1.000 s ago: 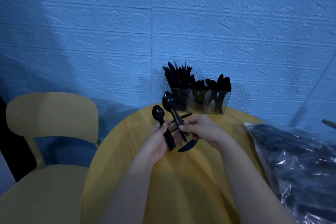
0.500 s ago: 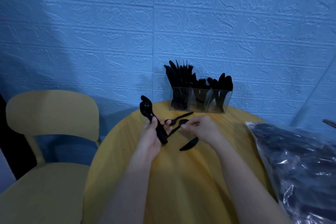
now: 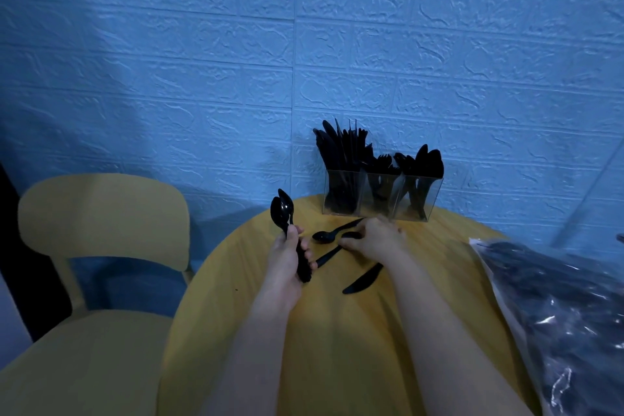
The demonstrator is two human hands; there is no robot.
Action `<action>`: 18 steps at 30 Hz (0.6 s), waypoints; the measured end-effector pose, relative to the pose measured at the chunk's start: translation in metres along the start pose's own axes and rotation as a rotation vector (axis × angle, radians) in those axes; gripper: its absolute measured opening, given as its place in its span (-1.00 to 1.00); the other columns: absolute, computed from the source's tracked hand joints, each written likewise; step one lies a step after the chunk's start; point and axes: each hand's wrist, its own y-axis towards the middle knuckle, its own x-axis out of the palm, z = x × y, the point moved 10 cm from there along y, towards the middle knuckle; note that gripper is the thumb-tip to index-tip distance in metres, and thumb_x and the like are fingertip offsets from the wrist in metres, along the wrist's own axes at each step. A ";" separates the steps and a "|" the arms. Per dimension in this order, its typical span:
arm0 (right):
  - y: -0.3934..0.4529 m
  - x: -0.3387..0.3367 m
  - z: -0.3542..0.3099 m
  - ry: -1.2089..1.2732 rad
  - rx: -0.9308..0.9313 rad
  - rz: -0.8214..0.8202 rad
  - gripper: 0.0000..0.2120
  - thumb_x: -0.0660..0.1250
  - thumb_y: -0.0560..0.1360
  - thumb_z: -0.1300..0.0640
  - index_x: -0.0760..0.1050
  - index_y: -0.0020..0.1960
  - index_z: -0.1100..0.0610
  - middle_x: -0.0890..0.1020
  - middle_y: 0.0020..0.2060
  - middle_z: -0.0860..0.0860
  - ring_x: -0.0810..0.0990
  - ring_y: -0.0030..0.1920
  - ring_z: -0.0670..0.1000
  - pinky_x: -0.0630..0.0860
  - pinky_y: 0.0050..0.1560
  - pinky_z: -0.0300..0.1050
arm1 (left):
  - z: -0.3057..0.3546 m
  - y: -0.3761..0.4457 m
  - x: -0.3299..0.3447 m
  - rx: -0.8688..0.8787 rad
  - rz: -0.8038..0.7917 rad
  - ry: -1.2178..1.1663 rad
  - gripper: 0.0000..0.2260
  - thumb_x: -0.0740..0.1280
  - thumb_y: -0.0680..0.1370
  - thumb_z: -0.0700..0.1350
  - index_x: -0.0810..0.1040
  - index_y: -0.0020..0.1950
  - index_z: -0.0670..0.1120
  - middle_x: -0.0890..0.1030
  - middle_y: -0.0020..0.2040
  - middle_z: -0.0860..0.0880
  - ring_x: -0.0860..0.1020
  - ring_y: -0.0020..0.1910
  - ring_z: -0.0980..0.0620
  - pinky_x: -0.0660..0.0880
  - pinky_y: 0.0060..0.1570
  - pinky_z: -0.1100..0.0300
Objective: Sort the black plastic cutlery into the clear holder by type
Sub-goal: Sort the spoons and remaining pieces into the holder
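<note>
From the head camera I saw a blue brick-textured wall [image 3: 202, 61] behind a round yellow desk [image 3: 337, 348], with a yellow chair [image 3: 101, 213] left of it. The clear holder [image 3: 380, 194] stood at the desk's far edge against the wall, its three compartments already well stocked: knives on its left, forks in the middle, spoons on its right. In front of the holder my left hand [image 3: 287, 257] was wrapped around a small bunch of spoons [image 3: 283, 209], bowls up. My right hand [image 3: 374, 238] lay curled over loose pieces just before the holder, apparently pinching one, though I couldn't tell which. A loose spoon [image 3: 324, 236] and a knife [image 3: 363, 280] lay on the desk nearby. To the holder's right, a plastic bag [image 3: 557, 314] held more cutlery, so I judged plenty was left.
</note>
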 end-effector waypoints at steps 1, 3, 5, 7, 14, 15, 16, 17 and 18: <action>0.000 0.001 -0.001 0.004 -0.006 -0.012 -0.48 0.30 0.46 -0.27 0.48 0.24 0.08 0.41 0.32 0.10 0.31 0.36 0.13 0.26 0.31 0.04 | 0.000 0.000 -0.001 0.000 0.004 -0.007 -0.81 0.12 0.66 -0.05 0.43 -0.07 -0.08 0.38 -0.38 0.01 0.36 -0.42 0.10 0.34 -0.41 0.23; 0.001 0.001 0.000 0.045 -0.014 -0.018 -0.54 0.34 0.44 -0.24 0.50 0.17 0.06 0.44 0.27 0.08 0.34 0.33 0.12 0.28 0.29 0.03 | 0.001 -0.001 0.000 0.003 0.007 -0.009 -0.82 0.12 0.66 -0.05 0.43 -0.07 -0.07 0.40 -0.37 0.01 0.37 -0.42 0.10 0.36 -0.38 0.22; 0.001 0.002 -0.001 0.104 -0.038 -0.029 -0.58 0.38 0.42 -0.20 0.50 0.14 0.04 0.47 0.23 0.07 0.40 0.28 0.10 0.33 0.29 0.02 | 0.001 -0.001 0.000 0.007 0.015 -0.001 -0.82 0.11 0.66 -0.05 0.43 -0.06 -0.07 0.41 -0.36 0.01 0.38 -0.41 0.09 0.39 -0.36 0.20; 0.000 0.003 -0.002 0.166 -0.085 -0.044 -0.59 0.41 0.42 -0.16 0.48 0.16 0.05 0.49 0.19 0.06 0.44 0.21 0.07 0.41 0.21 -0.02 | 0.002 -0.002 0.000 0.016 0.021 0.017 -0.82 0.10 0.66 -0.05 0.42 -0.05 -0.08 0.42 -0.34 -0.01 0.40 -0.41 0.09 0.44 -0.34 0.18; -0.018 0.004 -0.022 0.166 -0.389 -0.196 -0.55 0.39 0.49 0.04 0.43 0.36 -0.02 0.41 0.24 -0.02 0.37 0.28 -0.02 0.27 0.20 -0.27 | 0.005 -0.005 0.000 0.033 0.026 0.011 -0.82 0.09 0.67 -0.07 0.40 -0.04 -0.10 0.42 -0.31 -0.03 0.42 -0.40 0.06 0.53 -0.35 0.15; -0.019 0.003 -0.024 0.162 -0.411 -0.196 -0.58 0.38 0.50 0.07 0.45 0.34 -0.01 0.41 0.21 -0.03 0.37 0.26 -0.02 0.25 0.17 -0.30 | 0.006 -0.005 -0.001 0.032 0.028 0.011 -0.82 0.09 0.67 -0.07 0.40 -0.04 -0.10 0.42 -0.31 -0.03 0.42 -0.40 0.06 0.53 -0.36 0.15; -0.020 0.003 -0.025 0.169 -0.421 -0.195 -0.61 0.38 0.50 0.08 0.47 0.32 -0.01 0.41 0.21 -0.03 0.37 0.26 -0.02 0.25 0.17 -0.29 | 0.006 -0.005 -0.001 0.033 0.030 0.009 -0.82 0.09 0.67 -0.07 0.40 -0.04 -0.10 0.42 -0.31 -0.03 0.42 -0.40 0.06 0.53 -0.36 0.15; -0.019 0.003 -0.025 0.182 -0.421 -0.192 -0.63 0.37 0.50 0.07 0.49 0.30 -0.02 0.41 0.22 -0.02 0.37 0.27 -0.02 0.27 0.18 -0.26 | 0.007 -0.004 -0.002 0.034 0.032 0.006 -0.82 0.09 0.67 -0.07 0.40 -0.03 -0.10 0.42 -0.31 -0.03 0.42 -0.40 0.06 0.53 -0.35 0.14; -0.018 0.002 -0.024 0.198 -0.411 -0.192 -0.66 0.38 0.50 0.05 0.50 0.27 -0.03 0.43 0.24 -0.02 0.38 0.27 -0.01 0.29 0.19 -0.23 | 0.008 -0.005 -0.003 0.037 0.038 0.002 -0.83 0.09 0.67 -0.07 0.41 -0.03 -0.10 0.42 -0.31 -0.03 0.43 -0.40 0.06 0.53 -0.33 0.13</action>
